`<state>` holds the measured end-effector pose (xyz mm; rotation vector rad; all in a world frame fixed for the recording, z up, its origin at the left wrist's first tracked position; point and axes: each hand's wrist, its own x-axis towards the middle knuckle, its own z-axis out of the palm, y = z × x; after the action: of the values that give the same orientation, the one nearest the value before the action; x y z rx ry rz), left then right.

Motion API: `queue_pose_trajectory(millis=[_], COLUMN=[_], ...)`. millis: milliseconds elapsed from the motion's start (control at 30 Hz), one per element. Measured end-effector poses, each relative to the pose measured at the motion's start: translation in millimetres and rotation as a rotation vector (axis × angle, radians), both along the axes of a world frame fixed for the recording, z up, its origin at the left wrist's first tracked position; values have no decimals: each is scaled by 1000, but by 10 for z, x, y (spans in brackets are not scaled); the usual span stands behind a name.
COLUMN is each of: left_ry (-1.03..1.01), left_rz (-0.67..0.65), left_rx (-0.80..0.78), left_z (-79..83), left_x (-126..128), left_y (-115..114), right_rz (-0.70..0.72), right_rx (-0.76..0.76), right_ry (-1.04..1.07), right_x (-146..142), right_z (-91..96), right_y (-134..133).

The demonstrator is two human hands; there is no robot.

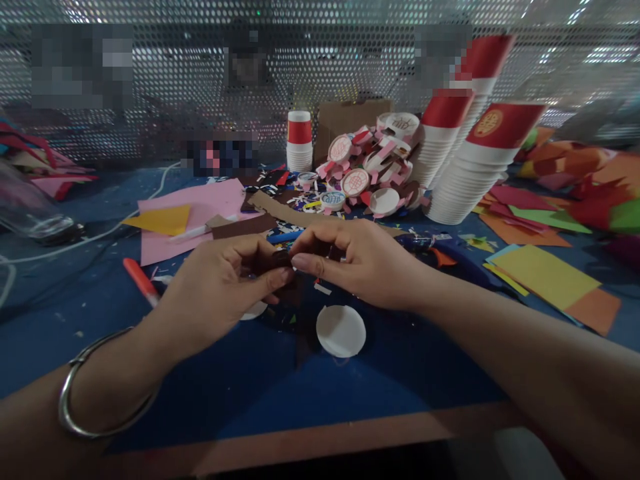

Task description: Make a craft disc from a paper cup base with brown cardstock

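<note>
In the head view, both forearms are reaching in from the lower corners and meeting mid-frame. The left hand (220, 287) and right hand (360, 263) are each pinching, thumb against fingertips, one small brown paper piece (273, 261). They are holding it just above the blue table (240, 387), near a white disc (341, 331).

Left hand (220, 283) and right hand (357, 263) pinch a small dark brown paper piece (274, 261) together above the blue surface (250, 380). White disc (341, 331) just below. Stacked red-white cups (470, 167) behind, yellow sheet (545, 275) right.
</note>
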<state>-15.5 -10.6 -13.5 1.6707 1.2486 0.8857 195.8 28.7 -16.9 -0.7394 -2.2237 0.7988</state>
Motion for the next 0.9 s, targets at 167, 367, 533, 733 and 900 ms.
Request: queue_pose_trajectory(millis=[167,367,533,733,900], left_ry=[60,43,-97,-232,-230], left_rz=[38,93,96,23,-15], left_rx=[-11,26,-39,-172,-227], left_z=[-9,-11,18,3,-22], left_x=[17,36,73,55,31], left_y=[-29,-25,-37,-37,-35], right_rz=[16,7,-23,-41,-67], right_rx=[-12,-39,-93,-150,-135], right_ry=[47,111,119,123,116], right_x=[-24,-47,-63,-45,-48], right_z=[-38,-36,-32,-50,-50], right_y=[-11,-38,-40,-26,-28])
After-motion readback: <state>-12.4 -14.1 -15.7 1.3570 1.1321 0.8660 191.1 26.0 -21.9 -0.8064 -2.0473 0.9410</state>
